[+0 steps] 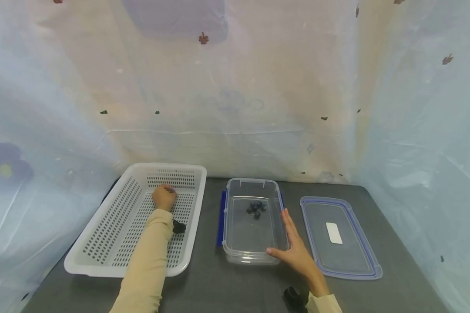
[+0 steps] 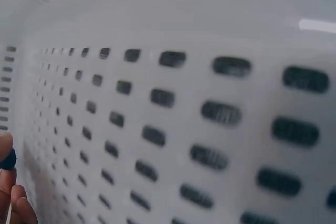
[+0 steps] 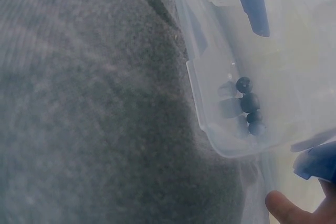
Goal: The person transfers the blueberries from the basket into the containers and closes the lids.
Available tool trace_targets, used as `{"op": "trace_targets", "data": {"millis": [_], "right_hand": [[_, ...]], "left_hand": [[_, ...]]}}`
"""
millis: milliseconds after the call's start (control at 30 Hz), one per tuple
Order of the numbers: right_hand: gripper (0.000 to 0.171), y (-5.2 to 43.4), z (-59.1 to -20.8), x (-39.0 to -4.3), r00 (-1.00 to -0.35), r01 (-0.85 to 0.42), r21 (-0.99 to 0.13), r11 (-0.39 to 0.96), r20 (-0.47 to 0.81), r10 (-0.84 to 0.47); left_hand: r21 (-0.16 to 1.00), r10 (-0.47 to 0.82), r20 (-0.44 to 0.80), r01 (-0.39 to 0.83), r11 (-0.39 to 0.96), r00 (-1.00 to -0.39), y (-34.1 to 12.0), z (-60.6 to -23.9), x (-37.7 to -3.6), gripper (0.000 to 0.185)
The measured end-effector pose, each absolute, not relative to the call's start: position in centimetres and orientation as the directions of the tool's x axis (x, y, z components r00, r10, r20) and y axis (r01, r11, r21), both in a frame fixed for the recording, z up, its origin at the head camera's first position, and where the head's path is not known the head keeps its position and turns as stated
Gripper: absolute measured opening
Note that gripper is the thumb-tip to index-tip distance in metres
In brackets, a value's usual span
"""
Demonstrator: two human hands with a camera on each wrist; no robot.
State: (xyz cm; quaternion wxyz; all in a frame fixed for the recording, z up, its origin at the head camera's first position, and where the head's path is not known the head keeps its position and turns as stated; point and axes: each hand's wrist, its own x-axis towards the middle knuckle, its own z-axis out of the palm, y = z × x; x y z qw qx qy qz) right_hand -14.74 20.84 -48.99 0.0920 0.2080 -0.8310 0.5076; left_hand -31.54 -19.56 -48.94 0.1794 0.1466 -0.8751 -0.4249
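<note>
On the left stands a white perforated plastic basket (image 1: 115,213). Inside it, near the far end, my left hand (image 1: 164,198) pinches a dark blue blueberry (image 2: 8,160) between thumb and fingers, partly cut off at the left wrist view's edge. A clear plastic container (image 1: 248,237) with blue side clips sits uncovered in the middle. Several blueberries (image 1: 257,208) lie clustered on its floor, toward the far half. With fingers extended and thumb spread, my right hand (image 1: 293,252) rests against the container's near right side.
To the right, a clear lid (image 1: 354,258) with a blue seal and a white label (image 1: 334,233) lies flat on the dark grey tabletop (image 1: 207,282). A pale plastic curtain (image 1: 243,95) hangs behind the table and along both sides.
</note>
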Motion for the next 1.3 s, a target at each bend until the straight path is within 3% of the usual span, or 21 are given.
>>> {"op": "trace_targets", "data": {"millis": [400,800,1300], "right_hand": [[0.113,20.8,-49.0,-14.6,-0.908,-0.415,-0.816,0.403,0.34,-0.246],[0.112,20.5,-48.6,-14.6,-0.912,-0.407,-0.795,0.45,0.326,-0.25],[0.111,20.5,-47.8,-14.3,-0.917,-0.399,-0.708,0.583,0.33,-0.225]], "left_hand": [[0.843,-0.397,0.103,-0.132,0.522,-0.912,-20.0,-46.5,-32.2,0.031],[0.848,-0.313,0.215,0.017,0.53,-0.925,-19.7,-43.5,-32.2,0.029],[0.853,-0.191,0.218,0.091,0.513,-0.957,-17.6,-39.6,-31.0,0.032]]}}
